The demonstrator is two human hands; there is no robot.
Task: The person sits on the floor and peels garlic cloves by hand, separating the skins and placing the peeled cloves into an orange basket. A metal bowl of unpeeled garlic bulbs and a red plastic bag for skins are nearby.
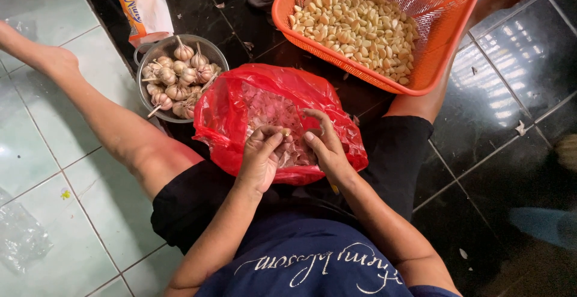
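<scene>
While sitting on the tiled floor (36, 153) with legs spread, the person is working over a red plastic bag (240, 101) lying open between the thighs. Both hands are meeting just above the near side of the bag. The left hand (261, 156) is curling its fingers (271, 139) narrowly around a small garlic clove (286, 132), pinching it at the tips. The right hand (327, 146) is sitting just beside it, its thumb pressing toward the clove and its remaining fingers (318, 116) arching loosely over the bag; whether the right hand is actually gripping the clove cannot be told, though the thumb is reaching right up to it. Pinkish papery garlic skins (270, 112) are filling the inside of the bag beneath the hands.

Farther off and to the left, a round metal bowl (147, 101) is resting on the floor, holding whole garlic bulbs (177, 74) with their stems sticking up. It is sitting just beside the bag's far left edge. Farther off and to the right, an orange plastic basket (445, 44) is tilting across the person's right leg, carrying a heap of peeled pale cloves (354, 23). Beyond the bowl, a white and orange packet (144, 8) is lying at the seam between the light tiles on the left and the dark tiles on the right.
</scene>
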